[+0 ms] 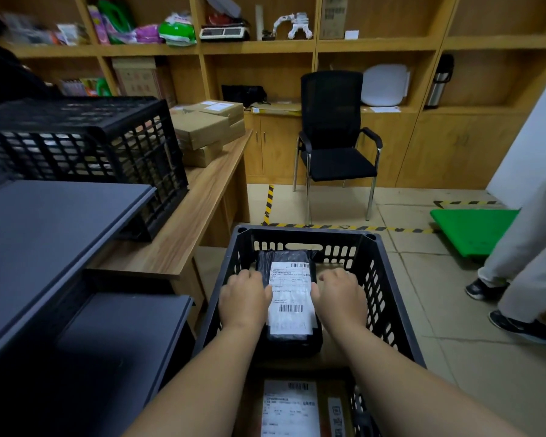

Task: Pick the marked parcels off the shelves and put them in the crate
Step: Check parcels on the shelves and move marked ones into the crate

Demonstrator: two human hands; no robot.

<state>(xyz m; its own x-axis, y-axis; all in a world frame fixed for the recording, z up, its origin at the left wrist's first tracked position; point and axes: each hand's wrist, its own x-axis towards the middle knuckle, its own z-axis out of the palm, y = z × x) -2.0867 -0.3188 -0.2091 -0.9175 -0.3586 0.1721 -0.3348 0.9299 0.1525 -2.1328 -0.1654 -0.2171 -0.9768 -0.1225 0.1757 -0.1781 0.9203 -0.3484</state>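
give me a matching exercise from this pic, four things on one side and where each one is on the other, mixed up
Things:
1. black parcel
2. brown boxes
3. office chair
4. green platform

Places:
A. on the floor at the right, by a walking person's legs
B. stacked on the wooden desk
C. in the floor crate, between the left hand and the right hand
D. in front of the wooden shelving

Pairs: 1-C, 2-B, 3-D, 4-A
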